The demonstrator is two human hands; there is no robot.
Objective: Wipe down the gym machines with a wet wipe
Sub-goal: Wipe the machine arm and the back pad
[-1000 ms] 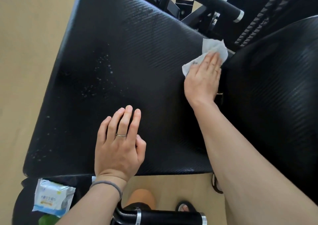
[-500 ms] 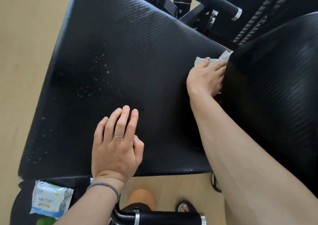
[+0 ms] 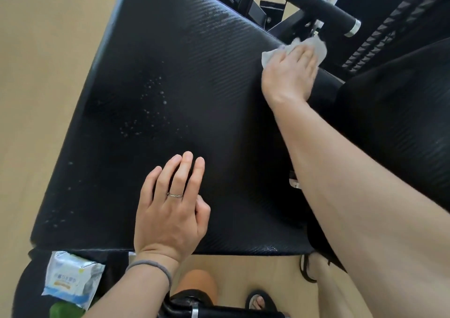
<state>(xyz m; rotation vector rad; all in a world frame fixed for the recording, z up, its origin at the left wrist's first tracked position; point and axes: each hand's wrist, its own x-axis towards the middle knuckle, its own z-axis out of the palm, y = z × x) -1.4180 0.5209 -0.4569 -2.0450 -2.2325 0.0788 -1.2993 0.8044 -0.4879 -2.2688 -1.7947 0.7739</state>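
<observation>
A large black textured seat pad (image 3: 170,86) of a gym machine fills the middle of the view, with small white droplets on its left part. My right hand (image 3: 289,76) presses a white wet wipe (image 3: 316,45) flat against the pad's far right edge, next to the black back pad (image 3: 401,123). The wipe shows above and to the left of my fingers. My left hand (image 3: 170,208) rests flat on the near part of the seat pad, fingers slightly apart, holding nothing.
A pack of wet wipes (image 3: 73,278) lies at the lower left below the pad. A black padded handle bar (image 3: 319,8) stands beyond the pad at the top right. Another bar (image 3: 231,313) crosses the bottom edge. Beige floor (image 3: 43,62) lies to the left.
My right hand has slid the wipe back out of the gap beside the back pad, and the wipe is spread wider. My left hand has stayed in place.
</observation>
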